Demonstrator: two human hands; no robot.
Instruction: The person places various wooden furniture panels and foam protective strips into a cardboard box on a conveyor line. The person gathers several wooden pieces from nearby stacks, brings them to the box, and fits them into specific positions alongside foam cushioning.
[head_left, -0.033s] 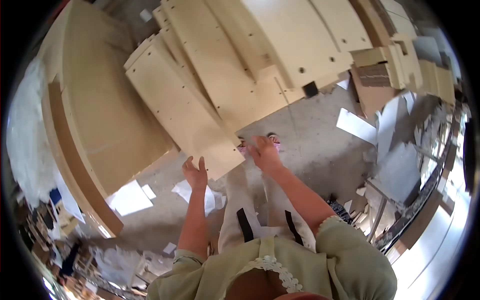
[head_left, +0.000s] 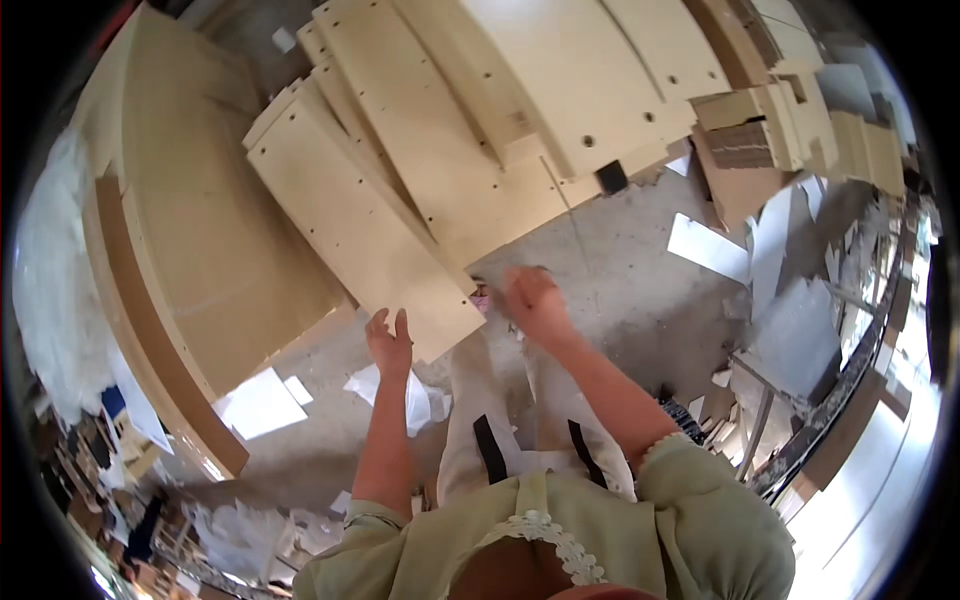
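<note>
You are standing over a grey concrete floor (head_left: pixel 640 300) that is lying bare in front of your feet, while scraps of white sheet (head_left: pixel 262 402) are scattering to the left and more offcuts (head_left: pixel 712 248) are crowding the right. A stack of pale drilled boards (head_left: pixel 520 110) is fanning out ahead, and a big panel with a brown edge (head_left: pixel 190 240) is closing off the left side.

The nearest long board (head_left: pixel 365 235) is slanting down toward you, its near corner ending between your two hands. Your left hand (head_left: pixel 390 345) is reaching up with fingers spread and open, fingertips touching or just short of that board's lower edge; it is gripping nothing. Your right hand (head_left: pixel 535 300) is hovering just right of the corner, blurred, so you cannot tell how far it is opening or whether it is holding the small pinkish thing (head_left: pixel 481 296) beside it.
</note>
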